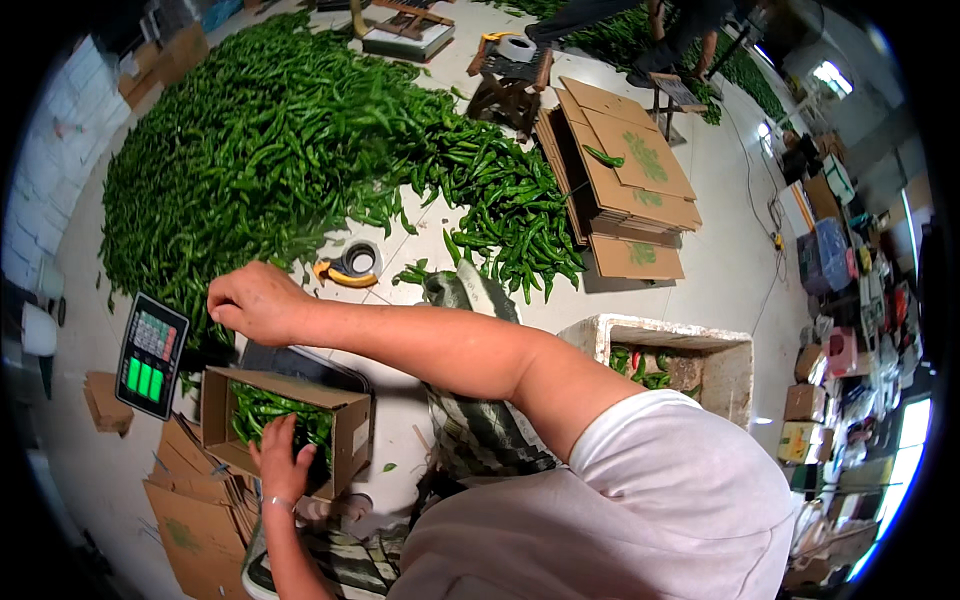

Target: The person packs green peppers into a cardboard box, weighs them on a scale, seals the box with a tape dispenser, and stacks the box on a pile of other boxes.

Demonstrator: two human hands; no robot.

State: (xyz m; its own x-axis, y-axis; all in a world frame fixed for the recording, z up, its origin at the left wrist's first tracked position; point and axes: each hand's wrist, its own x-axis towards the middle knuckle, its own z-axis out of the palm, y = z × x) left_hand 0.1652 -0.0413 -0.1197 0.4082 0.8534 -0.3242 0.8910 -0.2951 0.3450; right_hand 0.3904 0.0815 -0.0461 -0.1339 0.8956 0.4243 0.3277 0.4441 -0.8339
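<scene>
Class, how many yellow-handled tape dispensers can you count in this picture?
2. The nearer tape dispenser lies on the floor beside the pepper heap; the farther tape dispenser sits on a small dark stool. Others may be hidden in the right-hand clutter.

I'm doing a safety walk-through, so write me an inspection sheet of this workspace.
Surface: pale tiled floor, bearing a large heap of green chili peppers.
Job's things: open cardboard box containing peppers; scale display lit green.
Clutter: tape dispenser, stacked flattened cartons.
Hands: left hand over peppers in the box, fingers spread; right hand curled, grip unclear.
Cables: dark cable loose on floor, right side.
Surroundings: white foam crate; another person beyond the cartons.
</scene>
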